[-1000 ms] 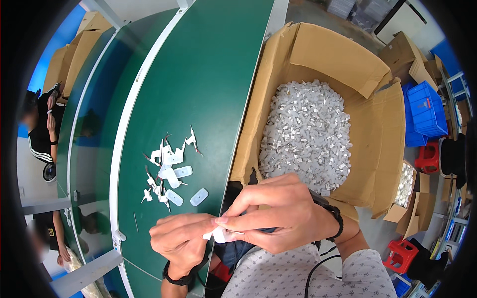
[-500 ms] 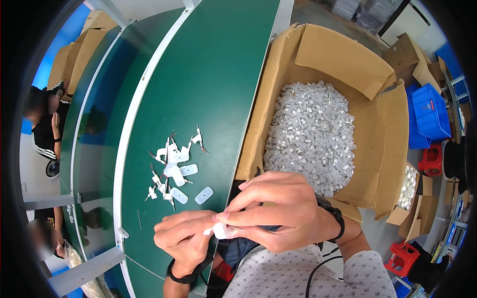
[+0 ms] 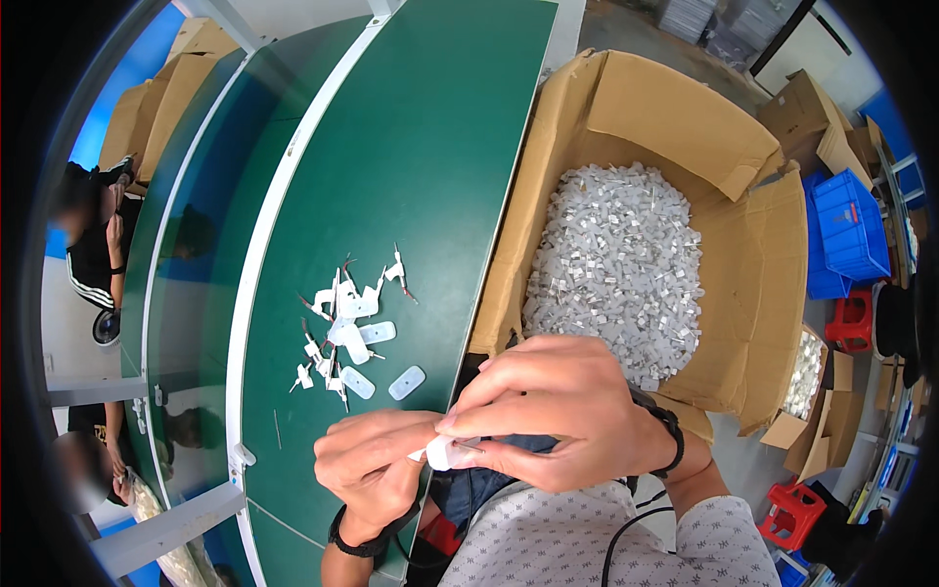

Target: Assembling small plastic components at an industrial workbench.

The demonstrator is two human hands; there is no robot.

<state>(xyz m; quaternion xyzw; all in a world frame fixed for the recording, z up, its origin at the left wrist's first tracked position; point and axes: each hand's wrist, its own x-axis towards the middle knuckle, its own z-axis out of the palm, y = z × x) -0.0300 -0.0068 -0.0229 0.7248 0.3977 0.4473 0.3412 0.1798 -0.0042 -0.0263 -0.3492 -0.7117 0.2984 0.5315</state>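
Note:
Close in front of my body, by the table's near edge, both hands meet on a small white plastic piece (image 3: 442, 453). My left hand (image 3: 374, 463) is closed, its fingertips pinching the piece's left end. From the right, my right hand (image 3: 553, 416) pinches the other end between thumb and fingers; a thin part sticks out there, its kind unclear. Ahead on the green table (image 3: 411, 147) lies a loose pile of white connectors (image 3: 333, 303) with short dark and red leads. Flat pale oval caps (image 3: 407, 383) lie among and beside them.
To the right, a large open cardboard box (image 3: 748, 264) holds a heap of small white parts (image 3: 616, 264). Farther right are blue crates (image 3: 849, 225) and red stools (image 3: 792, 514). A white rail (image 3: 256, 264) runs along the table's left; two people sit beyond it.
Both hands still grip the white piece, which has shifted very slightly to the right and turned a little. The whole view has moved slightly; the pile is unchanged.

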